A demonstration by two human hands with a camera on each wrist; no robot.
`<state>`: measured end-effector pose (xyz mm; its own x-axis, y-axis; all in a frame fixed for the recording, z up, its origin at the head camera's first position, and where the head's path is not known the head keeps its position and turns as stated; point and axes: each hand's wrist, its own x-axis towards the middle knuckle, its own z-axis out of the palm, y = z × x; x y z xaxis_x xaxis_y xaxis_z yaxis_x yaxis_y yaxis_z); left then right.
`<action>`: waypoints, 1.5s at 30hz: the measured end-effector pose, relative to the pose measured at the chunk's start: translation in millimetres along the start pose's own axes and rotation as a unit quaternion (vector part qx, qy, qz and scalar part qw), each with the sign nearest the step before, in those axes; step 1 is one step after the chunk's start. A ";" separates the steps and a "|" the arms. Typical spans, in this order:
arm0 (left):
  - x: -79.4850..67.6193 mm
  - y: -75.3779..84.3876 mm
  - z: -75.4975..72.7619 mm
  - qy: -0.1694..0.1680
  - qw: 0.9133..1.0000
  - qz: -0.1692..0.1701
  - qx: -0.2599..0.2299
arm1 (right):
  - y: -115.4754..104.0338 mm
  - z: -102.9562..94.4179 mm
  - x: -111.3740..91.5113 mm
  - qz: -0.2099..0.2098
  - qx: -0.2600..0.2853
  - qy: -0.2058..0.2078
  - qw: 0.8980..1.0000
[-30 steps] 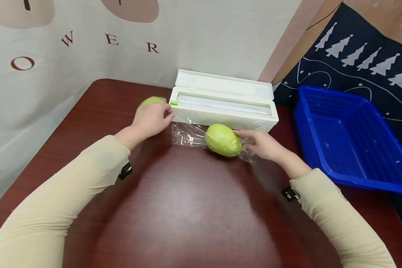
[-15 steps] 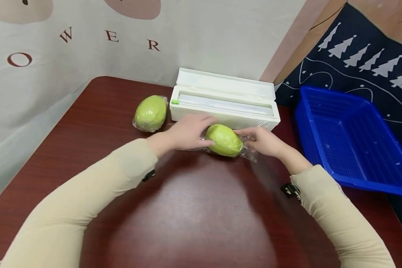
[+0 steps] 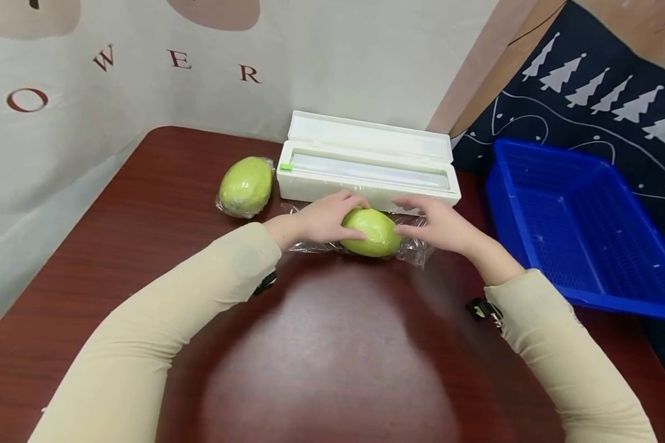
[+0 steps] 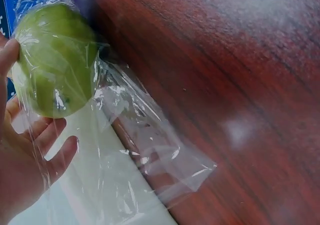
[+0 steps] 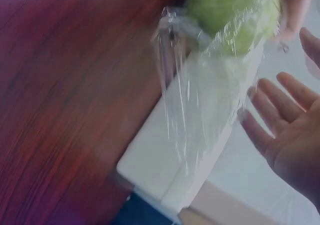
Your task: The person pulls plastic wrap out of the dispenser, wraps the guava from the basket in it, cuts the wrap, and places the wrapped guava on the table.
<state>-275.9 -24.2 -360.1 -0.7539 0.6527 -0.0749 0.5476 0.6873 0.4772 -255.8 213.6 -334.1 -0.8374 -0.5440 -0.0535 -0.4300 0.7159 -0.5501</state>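
Observation:
A yellow-green oval fruit (image 3: 372,232) lies in front of the white box, loosely covered in clear cling film (image 4: 145,125). My left hand (image 3: 328,219) holds its left end between thumb and fingers. At its right end my right hand (image 3: 440,226) has its fingers spread, and the right wrist view shows that hand (image 5: 290,120) apart from the fruit (image 5: 235,17). Loose film trails from both ends of the fruit. Behind it, the white cling film box (image 3: 366,184) has its lid raised, with a roll (image 3: 368,171) inside.
A second green fruit (image 3: 246,186), wrapped in film, sits on the table left of the box. On the right stands a blue plastic basket (image 3: 532,246). The dark red table (image 3: 321,369) ends at the wall hangings behind.
My left hand has come right from beside the second fruit, uncovering it, and now grips the fruit in front. My right fingers have lifted away from that fruit and spread.

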 end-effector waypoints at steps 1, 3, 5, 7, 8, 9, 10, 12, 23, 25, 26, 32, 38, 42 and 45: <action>0.4 0.7 0.2 -0.001 1.000 0.003 0.003 | -1.8 2.6 2.9 -0.009 -0.001 -0.003 1.000; 1.0 2.5 0.2 -0.004 1.000 0.009 0.012 | -4.5 7.9 7.6 -0.026 0.000 -0.005 1.000; 1.3 4.4 -0.3 -0.007 1.000 0.009 0.019 | -6.0 11.6 10.3 -0.036 -0.002 0.004 0.999; 1.5 5.4 -1.1 -0.011 1.000 0.006 0.020 | -7.5 13.5 11.5 -0.044 -0.007 0.020 0.999; 1.2 5.6 -1.8 -0.012 1.000 0.002 0.019 | -7.7 14.1 12.0 -0.048 -0.004 0.025 0.999; 0.9 5.4 -2.3 -0.012 1.000 -0.002 0.020 | -8.1 14.5 12.4 -0.055 -0.003 0.028 0.998; 0.7 5.2 -3.0 -0.012 1.000 -0.005 0.020 | -8.3 14.8 13.0 -0.063 -0.007 0.030 0.998; 0.3 4.2 -3.8 -0.012 1.000 -0.010 0.021 | -8.7 15.6 14.1 -0.076 -0.016 0.030 0.997; -1.3 2.5 -7.7 -0.018 1.000 -0.005 0.013 | -10.8 15.5 14.5 -0.057 -0.019 0.018 0.998; -1.1 2.3 -7.9 -0.018 1.000 -0.003 0.007 | -10.6 14.8 14.4 -0.054 -0.016 0.017 0.998; -0.8 2.3 -7.7 -0.017 1.000 -0.002 0.003 | -10.5 14.3 14.1 -0.053 -0.014 0.017 0.998; 1.1 2.7 -6.3 -0.018 1.000 -0.001 -0.025 | -7.0 11.7 13.6 -0.027 0.005 0.013 1.000; 1.3 4.1 -5.7 -0.019 0.999 0.000 -0.033 | -3.3 11.7 14.2 -0.008 0.018 0.012 1.000; 1.9 2.7 -3.9 -0.016 0.999 0.006 -0.038 | -3.7 11.7 15.5 -0.005 0.018 0.014 1.000; 2.5 1.5 -2.5 -0.013 0.999 0.009 -0.040 | -5.4 11.2 15.5 0.001 0.016 0.015 1.000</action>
<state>-277.9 -22.4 -357.4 -0.7333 0.6741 -0.0883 0.5297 0.6480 0.5473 -262.6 196.4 -341.3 -0.8482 -0.5288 -0.0310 -0.4168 0.7024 -0.5770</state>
